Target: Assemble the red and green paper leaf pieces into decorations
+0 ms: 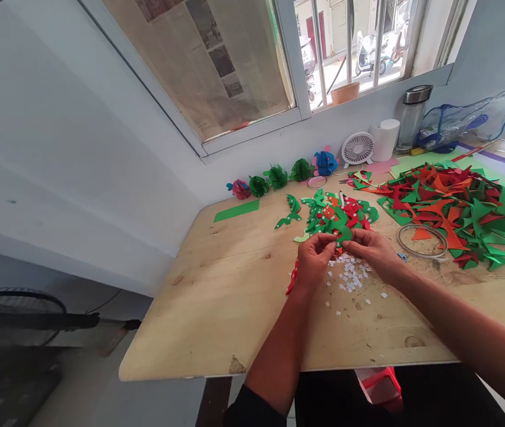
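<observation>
Between my two hands is a curved green paper cutout [344, 235], held just above the table. My left hand [315, 256] is closed, pinching its left side with thumb and fingers. On the other side my right hand [371, 251] grips it with closed fingertips. Beneath and in front of the hands lie many small white paper squares [351, 276]. Right behind them is a pile of green and red cutouts [323, 214], several dotted with white squares. Part of a red cutout [292, 279] shows beside my left wrist.
A large heap of red, orange and green paper scraps [457, 201] covers the right side. A roll of tape [422, 240] lies before it. Along the wall stand folded paper figures [278, 175], a small white fan [358, 148] and a glass bottle [413, 118]. A green strip [237, 210] lies left.
</observation>
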`<state>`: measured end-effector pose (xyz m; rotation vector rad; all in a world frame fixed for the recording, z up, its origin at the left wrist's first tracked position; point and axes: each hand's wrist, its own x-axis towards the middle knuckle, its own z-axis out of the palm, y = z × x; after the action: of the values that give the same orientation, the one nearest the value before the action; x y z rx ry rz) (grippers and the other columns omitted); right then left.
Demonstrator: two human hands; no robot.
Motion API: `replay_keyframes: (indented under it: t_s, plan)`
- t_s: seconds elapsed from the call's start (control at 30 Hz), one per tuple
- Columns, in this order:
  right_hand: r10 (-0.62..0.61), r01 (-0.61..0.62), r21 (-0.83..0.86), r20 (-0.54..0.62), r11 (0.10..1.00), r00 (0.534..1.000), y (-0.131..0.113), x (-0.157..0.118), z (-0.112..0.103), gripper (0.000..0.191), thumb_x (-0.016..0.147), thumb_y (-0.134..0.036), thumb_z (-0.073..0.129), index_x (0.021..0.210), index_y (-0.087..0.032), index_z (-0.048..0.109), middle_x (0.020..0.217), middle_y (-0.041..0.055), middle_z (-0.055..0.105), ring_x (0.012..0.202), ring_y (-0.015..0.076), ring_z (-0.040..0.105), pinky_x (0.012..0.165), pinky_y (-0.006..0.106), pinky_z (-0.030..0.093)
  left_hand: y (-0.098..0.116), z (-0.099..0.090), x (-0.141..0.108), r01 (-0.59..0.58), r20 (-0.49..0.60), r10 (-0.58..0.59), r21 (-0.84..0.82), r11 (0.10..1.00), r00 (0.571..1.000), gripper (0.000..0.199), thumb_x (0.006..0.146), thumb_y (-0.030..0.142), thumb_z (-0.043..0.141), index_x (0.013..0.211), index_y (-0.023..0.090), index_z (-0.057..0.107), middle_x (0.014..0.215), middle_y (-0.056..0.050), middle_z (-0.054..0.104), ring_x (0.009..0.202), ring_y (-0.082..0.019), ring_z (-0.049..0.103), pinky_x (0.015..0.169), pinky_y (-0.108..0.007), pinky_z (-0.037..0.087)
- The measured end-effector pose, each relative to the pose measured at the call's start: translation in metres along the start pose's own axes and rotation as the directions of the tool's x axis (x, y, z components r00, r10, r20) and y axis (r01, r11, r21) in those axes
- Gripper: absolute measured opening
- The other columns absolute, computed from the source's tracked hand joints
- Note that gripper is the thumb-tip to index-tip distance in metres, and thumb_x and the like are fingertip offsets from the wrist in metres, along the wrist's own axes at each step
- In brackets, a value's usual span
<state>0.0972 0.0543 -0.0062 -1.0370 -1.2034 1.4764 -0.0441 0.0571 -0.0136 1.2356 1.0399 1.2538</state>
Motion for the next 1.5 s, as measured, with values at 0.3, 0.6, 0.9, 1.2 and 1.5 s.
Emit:
replay_keyframes:
  t_s: [0.3,0.6,0.9,1.2,1.5]
  plan:
    - [-0.071,0.054,-0.129,-0.127,0.99,0.989,-0.001,0.0,0.0,0.031,0.063,-0.046,0.065,0.065,-0.019,0.05,0.056,-0.0045,0.045,0.051,0.0102,0.039,0.048,0.024,0.031,0.003,0.001,-0.007,-0.272,-0.032,0.345,0.549,0.79,0.938,0.012,0.077,0.027,0.058,0.077,0.02,0.069,0.073,-0.005,0.067,0.068,-0.015,0.058,0.067,-0.027,0.046]
    - [-0.159,0.122,-0.243,-0.139,0.962,0.977,0.006,0.002,-0.003,0.031,0.068,-0.045,0.062,0.061,-0.019,0.047,0.052,-0.0059,0.037,0.049,0.0087,0.031,0.044,0.023,0.024,-0.003,0.001,-0.006,-0.348,0.067,0.402,0.64,0.685,0.913,0.016,0.08,0.024,0.057,0.088,0.021,0.07,0.082,-0.008,0.069,0.077,-0.019,0.062,0.072,-0.03,0.047]
    - [-0.207,0.131,-0.391,-0.158,0.911,0.966,0.006,0.0,-0.002,0.031,0.071,-0.046,0.058,0.06,-0.018,0.051,0.051,-0.0045,0.037,0.048,0.0087,0.03,0.044,0.024,0.021,-0.007,0.001,-0.004,-0.334,0.058,0.381,0.612,0.717,0.923,0.016,0.08,0.025,0.058,0.088,0.021,0.071,0.085,-0.008,0.071,0.079,-0.02,0.064,0.078,-0.034,0.048]
    - [-0.208,0.134,-0.406,-0.143,0.904,0.968,0.011,0.003,-0.005,0.029,0.071,-0.045,0.058,0.062,-0.018,0.055,0.052,-0.0036,0.041,0.049,0.0096,0.032,0.045,0.024,0.023,-0.006,0.001,-0.003,-0.283,0.02,0.32,0.524,0.804,0.947,0.015,0.077,0.022,0.06,0.085,0.021,0.073,0.084,-0.008,0.072,0.078,-0.02,0.065,0.076,-0.033,0.049]
    - [-0.22,0.143,-0.431,-0.134,0.891,0.966,0.009,0.002,-0.005,0.026,0.07,-0.042,0.059,0.062,-0.018,0.056,0.052,-0.0027,0.045,0.05,0.0103,0.034,0.046,0.024,0.025,-0.003,0.004,-0.005,-0.213,-0.015,0.255,0.506,0.836,0.967,0.018,0.076,0.02,0.057,0.084,0.019,0.073,0.082,-0.008,0.072,0.073,-0.018,0.064,0.067,-0.029,0.05]
